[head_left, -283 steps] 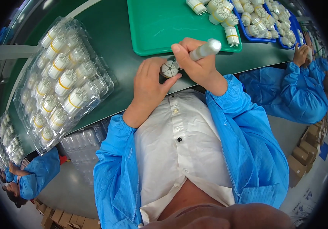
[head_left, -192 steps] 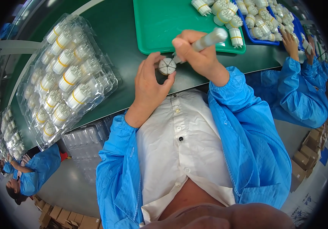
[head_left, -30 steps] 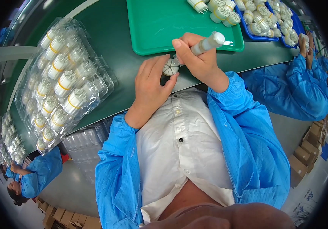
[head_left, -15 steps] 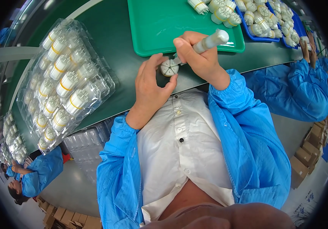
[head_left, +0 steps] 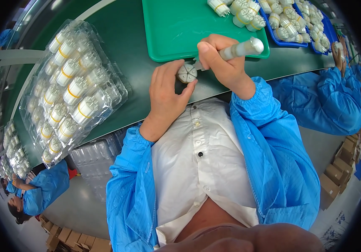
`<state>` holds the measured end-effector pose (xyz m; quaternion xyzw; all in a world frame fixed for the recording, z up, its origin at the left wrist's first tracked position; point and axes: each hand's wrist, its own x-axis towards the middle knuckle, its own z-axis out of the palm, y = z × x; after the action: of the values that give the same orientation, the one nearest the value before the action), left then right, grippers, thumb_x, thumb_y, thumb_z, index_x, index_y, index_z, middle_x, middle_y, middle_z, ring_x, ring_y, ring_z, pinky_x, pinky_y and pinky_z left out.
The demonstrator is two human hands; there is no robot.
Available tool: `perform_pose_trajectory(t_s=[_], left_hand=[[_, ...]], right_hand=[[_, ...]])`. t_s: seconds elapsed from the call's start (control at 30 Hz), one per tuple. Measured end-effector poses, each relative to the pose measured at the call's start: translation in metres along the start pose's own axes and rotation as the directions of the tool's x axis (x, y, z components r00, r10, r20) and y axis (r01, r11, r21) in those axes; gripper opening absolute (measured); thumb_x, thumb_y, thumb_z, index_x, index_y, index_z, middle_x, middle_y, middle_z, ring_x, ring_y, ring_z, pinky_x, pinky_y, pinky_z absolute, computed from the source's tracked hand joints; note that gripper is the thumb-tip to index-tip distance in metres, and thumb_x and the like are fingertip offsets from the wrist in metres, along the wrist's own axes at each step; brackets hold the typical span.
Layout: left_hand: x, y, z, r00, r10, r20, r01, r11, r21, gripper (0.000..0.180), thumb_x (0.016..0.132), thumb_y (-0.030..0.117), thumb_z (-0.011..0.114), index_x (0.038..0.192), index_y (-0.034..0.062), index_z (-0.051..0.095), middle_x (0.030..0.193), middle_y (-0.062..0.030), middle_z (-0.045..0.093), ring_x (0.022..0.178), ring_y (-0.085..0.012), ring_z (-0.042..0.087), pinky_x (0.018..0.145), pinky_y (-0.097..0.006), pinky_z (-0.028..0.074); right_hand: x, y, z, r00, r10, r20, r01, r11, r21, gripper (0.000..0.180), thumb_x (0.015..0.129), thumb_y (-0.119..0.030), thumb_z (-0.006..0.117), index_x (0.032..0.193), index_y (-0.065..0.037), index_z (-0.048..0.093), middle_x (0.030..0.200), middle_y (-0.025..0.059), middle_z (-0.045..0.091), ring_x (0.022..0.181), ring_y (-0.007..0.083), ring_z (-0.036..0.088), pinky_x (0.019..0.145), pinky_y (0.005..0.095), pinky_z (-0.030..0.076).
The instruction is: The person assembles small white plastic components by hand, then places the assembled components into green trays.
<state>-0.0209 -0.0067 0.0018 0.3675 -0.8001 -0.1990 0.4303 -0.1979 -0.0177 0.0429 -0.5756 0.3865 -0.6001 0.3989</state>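
Note:
Between the thumb and fingers of my left hand (head_left: 165,92) is a white round part (head_left: 187,73), its top divided into wedge-shaped segments by dark radial lines. It sits close over the green tabletop, near the table's front edge. My right hand (head_left: 226,61) is closed around the thick, whitish translucent handle of a hand tool (head_left: 244,48). The handle's rounded end points up and to the right. A small pale tip shows below my right fingers, just beside the round part. Its exact shape is too small to make out.
A green tray (head_left: 168,42) lies beyond my hands, with several banded white parts (head_left: 245,14) at its far right. Blue trays (head_left: 287,42) of similar parts stand further right. Stacked clear plastic trays (head_left: 73,88) hold more at left. Co-workers in blue sit on both sides.
My right hand has moved slightly right with the tool, and its tip has drawn a little away from the round part. The part's radial lines sit at a different angle. My left hand barely moves.

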Motion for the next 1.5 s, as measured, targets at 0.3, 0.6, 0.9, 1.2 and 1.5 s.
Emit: perform_pose_trajectory(t_s=[0.3, 0.6, 0.9, 1.2, 1.5], left_hand=[[-0.001, 0.0, 0.002, 0.993, -0.122, 0.004, 0.12, 0.969, -0.215, 0.064, 0.07, 0.005, 0.081, 0.127, 0.0007, 0.052, 0.108, -0.0139, 0.064, 0.099, -0.0324, 0.061, 0.084, -0.042, 0.051], [-0.003, -0.001, 0.001, 0.99, -0.135, 0.031, 0.137, 0.983, -0.121, 0.069, 0.072, 0.005, 0.08, 0.132, 0.0014, 0.046, 0.109, -0.0148, 0.064, 0.099, -0.0327, 0.062, 0.084, -0.042, 0.051], [-0.004, -0.005, 0.002, 0.986, -0.154, 0.069, 0.165, 0.962, -0.219, 0.071, 0.071, 0.007, 0.08, 0.133, 0.0018, 0.045, 0.114, -0.0153, 0.065, 0.106, -0.0342, 0.061, 0.09, -0.043, 0.05], [-0.004, -0.005, -0.001, 0.99, -0.132, 0.059, 0.137, 0.985, -0.101, 0.072, 0.075, 0.002, 0.078, 0.138, 0.0007, 0.042, 0.12, -0.0172, 0.064, 0.11, -0.0293, 0.062, 0.094, -0.038, 0.049], [-0.004, -0.006, -0.001, 0.98, -0.154, 0.129, 0.179, 0.963, -0.204, 0.069, 0.077, 0.002, 0.075, 0.138, 0.0009, 0.041, 0.122, -0.0185, 0.064, 0.113, -0.0284, 0.064, 0.098, -0.038, 0.049]], right_hand=[[0.003, 0.017, -0.004, 0.987, -0.029, 0.155, 0.067, 0.968, -0.241, 0.033, 0.1, -0.013, 0.059, 0.069, -0.003, 0.055, 0.063, 0.0008, 0.054, 0.056, 0.0067, 0.047, 0.051, 0.0265, 0.036], [0.007, 0.003, 0.0, 0.999, -0.006, 0.048, 0.011, 0.995, -0.1, 0.034, 0.092, -0.012, 0.068, 0.065, -0.004, 0.049, 0.058, -0.0001, 0.04, 0.054, 0.0094, 0.037, 0.048, 0.0312, 0.029], [0.007, 0.015, 0.0, 0.994, 0.012, 0.108, 0.007, 0.986, -0.169, 0.032, 0.092, -0.012, 0.068, 0.066, -0.004, 0.051, 0.059, 0.0002, 0.044, 0.055, 0.0098, 0.039, 0.048, 0.031, 0.03], [0.01, 0.0, -0.003, 0.996, 0.01, 0.094, -0.002, 0.997, -0.082, 0.036, 0.101, -0.013, 0.058, 0.067, -0.004, 0.051, 0.062, 0.0013, 0.053, 0.056, 0.0079, 0.046, 0.05, 0.0268, 0.036], [0.012, 0.015, -0.001, 0.977, 0.014, 0.211, 0.033, 0.975, -0.22, 0.034, 0.1, -0.014, 0.06, 0.068, -0.004, 0.052, 0.063, 0.0, 0.052, 0.056, 0.0075, 0.046, 0.051, 0.0271, 0.036]])
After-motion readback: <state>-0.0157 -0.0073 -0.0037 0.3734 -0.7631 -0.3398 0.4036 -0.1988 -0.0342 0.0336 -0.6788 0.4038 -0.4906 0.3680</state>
